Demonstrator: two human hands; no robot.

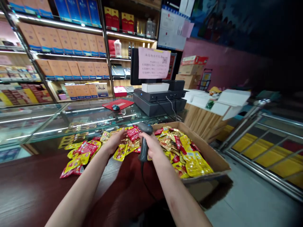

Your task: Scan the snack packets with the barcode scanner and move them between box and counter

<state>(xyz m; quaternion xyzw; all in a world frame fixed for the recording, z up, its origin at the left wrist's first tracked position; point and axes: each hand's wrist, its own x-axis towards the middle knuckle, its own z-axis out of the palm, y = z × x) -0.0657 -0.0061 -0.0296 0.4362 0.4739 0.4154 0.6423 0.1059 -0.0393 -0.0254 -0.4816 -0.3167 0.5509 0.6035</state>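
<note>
While the right hand [151, 145] was clamped around a corded barcode scanner [144, 141], the left hand [115, 141] lay open on foil snack packets [81, 154], dark wooden counter [35, 179] beneath, cardboard box [213, 154] alongside, glass display case [47, 123] and boxed shelves [71, 68] beyond

The right hand [149, 145] is wrapped around the grip of a black corded barcode scanner [143, 154], while the open left hand [115, 141] rests on yellow-and-red foil snack packets [79, 159] scattered across the dark red tabletop [35, 179]. More packets fill an open cardboard box [210, 154] just beside them, in front of a glass display counter [44, 124] and a black checkout terminal [158, 101].
</note>
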